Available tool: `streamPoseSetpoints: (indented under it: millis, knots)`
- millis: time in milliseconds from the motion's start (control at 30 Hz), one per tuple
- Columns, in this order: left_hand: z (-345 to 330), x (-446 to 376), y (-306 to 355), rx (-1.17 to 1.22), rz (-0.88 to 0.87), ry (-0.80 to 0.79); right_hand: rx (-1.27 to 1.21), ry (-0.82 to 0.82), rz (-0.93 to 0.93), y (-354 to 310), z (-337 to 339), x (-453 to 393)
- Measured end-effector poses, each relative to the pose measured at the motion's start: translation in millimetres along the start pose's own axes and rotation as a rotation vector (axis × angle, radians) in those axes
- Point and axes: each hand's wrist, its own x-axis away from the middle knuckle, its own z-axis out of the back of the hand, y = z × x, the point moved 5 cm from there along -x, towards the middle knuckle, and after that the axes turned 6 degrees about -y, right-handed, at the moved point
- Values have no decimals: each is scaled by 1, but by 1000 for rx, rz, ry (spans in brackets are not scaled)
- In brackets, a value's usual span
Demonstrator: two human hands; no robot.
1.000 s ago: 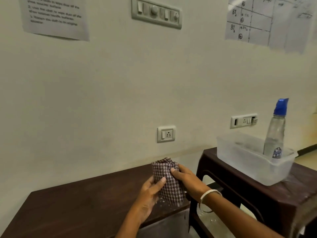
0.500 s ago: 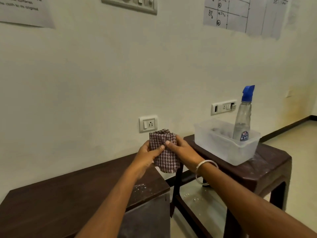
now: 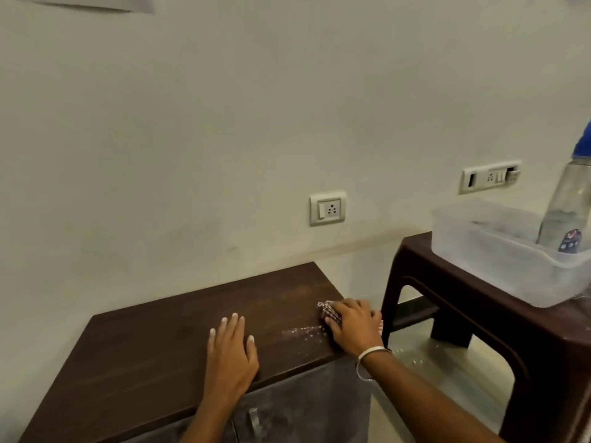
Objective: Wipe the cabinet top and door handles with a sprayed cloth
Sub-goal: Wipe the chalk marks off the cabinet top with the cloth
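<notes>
1. I see my right hand [image 3: 350,326] pressed down on the checked cloth [image 3: 326,310] at the right end of the cabinet top [image 3: 166,353], near its front corner. The fingers are curved over the cloth and grasping it against the wood; only a small bunch of fabric shows past the fingertips, and a sliver at the far side of the hand.
2. My left hand [image 3: 232,350] lies flat on the cabinet top near the front edge, fingers straight and slightly spread, holding nothing.
3. Between my two hands a patch of pale droplets or specks [image 3: 302,332] sits on the dark wood, just beside the cloth.
4. A thin bangle [image 3: 371,354] circles my right wrist.
5. Below the front edge I make out one metal door handle [image 3: 254,420] on the grey cabinet front, untouched.
6. To the right, apart from the cabinet, stands a dark brown plastic stool [image 3: 454,282]. It carries a clear plastic tub [image 3: 499,260], and a spray bottle [image 3: 567,212] with a blue top stands upright inside the tub, partly cut by the frame edge.
7. The bottle bears a small dark label, too blurred for me to read.
8. On the wall behind are a single socket plate [image 3: 327,208] and a wider switch plate [image 3: 491,177]. A sheet of paper [image 3: 96,3] shows at the top edge, with no writing visible.
</notes>
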Motion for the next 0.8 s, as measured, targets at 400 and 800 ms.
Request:
streamPoseSetpoints:
  millis: [400,800]
  knots:
    - [15,11,-26,120,62,277,-233,-120,243,-151,-65,26]
    - [21,19,-45,169,100,300,-133,36,-18,-38,-21,17]
